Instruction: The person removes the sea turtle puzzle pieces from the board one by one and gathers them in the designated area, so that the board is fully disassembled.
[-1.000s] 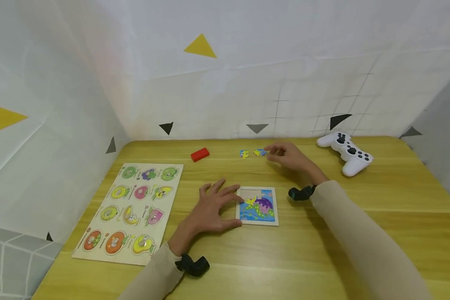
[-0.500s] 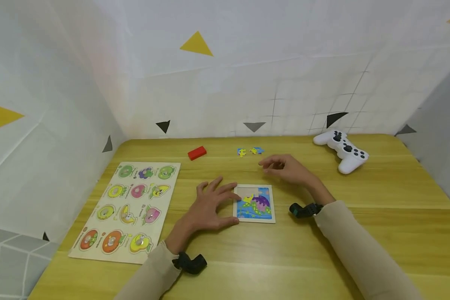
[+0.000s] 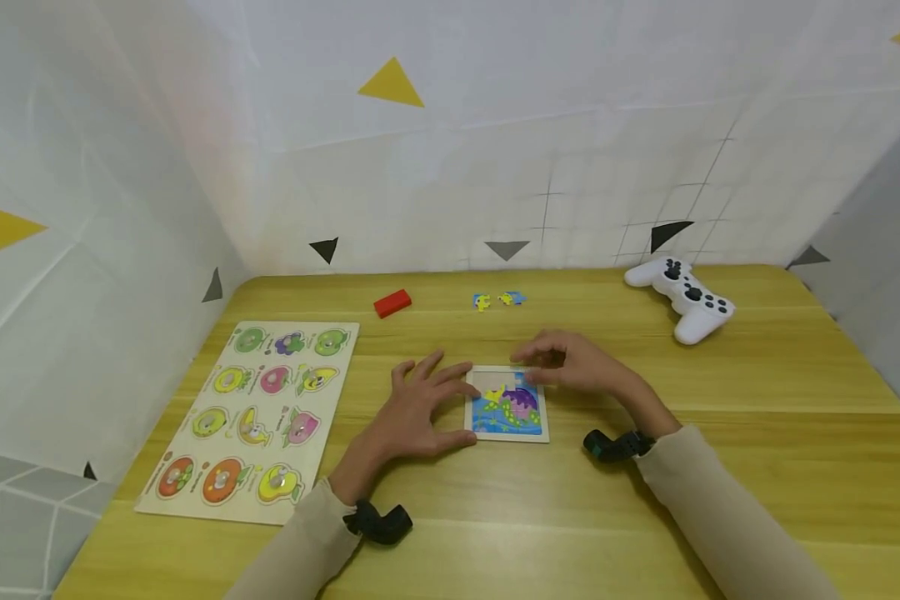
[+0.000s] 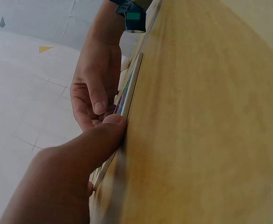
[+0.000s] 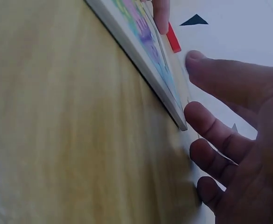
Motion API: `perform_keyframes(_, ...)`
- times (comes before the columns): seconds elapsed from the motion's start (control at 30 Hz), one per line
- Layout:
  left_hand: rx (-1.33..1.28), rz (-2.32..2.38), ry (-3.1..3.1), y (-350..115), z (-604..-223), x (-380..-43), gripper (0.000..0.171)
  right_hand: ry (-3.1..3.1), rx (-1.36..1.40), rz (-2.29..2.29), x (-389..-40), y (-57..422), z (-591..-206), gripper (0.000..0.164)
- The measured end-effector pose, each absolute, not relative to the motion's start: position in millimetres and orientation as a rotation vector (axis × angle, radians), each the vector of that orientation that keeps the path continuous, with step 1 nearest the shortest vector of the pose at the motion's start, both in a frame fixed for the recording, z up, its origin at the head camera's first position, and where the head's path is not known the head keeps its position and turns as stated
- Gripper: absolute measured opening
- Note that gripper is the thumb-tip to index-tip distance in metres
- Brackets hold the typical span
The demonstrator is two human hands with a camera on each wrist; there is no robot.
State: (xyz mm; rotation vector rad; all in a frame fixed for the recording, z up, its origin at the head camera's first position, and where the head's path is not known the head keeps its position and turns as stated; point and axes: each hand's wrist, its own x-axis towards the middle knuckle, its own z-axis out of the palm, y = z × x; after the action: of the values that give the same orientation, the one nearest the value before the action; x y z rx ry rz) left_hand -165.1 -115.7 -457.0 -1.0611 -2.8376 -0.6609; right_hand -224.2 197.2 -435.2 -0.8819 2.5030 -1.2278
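Square blue-and-purple jigsaw [image 3: 507, 408], pale-framed, lies between hands; bare left hand [image 3: 414, 410], spread, touches its edge; bare right hand [image 3: 573, 362], loosely curled, visibly holding nothing, at far-right corner; apparent step: seating pieces; next calls for light pressing

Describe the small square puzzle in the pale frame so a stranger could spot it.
On the yellow-brown wooden table, look between the left hand and the right hand. There lies the small square pale-framed puzzle. Unlike the bigger pale rectangular fruit board to its left, it shows one purple-backed creature on blue.
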Motion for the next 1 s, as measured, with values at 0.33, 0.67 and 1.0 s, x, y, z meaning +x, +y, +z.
perform_keyframes(0.33,-1.061,-0.644,-2.835,-116.0,-455.9,-166.3,0.053,2.594,-1.006,-0.977,-213.9,191.5,-428.2,0.03)
perform_keyframes(0.67,-1.047,-0.635,-2.851,-115.7,-456.4,-166.3,0.054,2.633,-1.043,-0.871,-207.3,188.6,-426.2,0.032)
perform_keyframes(1.0,-1.04,-0.655,-2.858,-115.1,-458.0,-165.6,0.053,2.629,-1.029,-0.85,-205.4,188.5,-424.3,0.029)
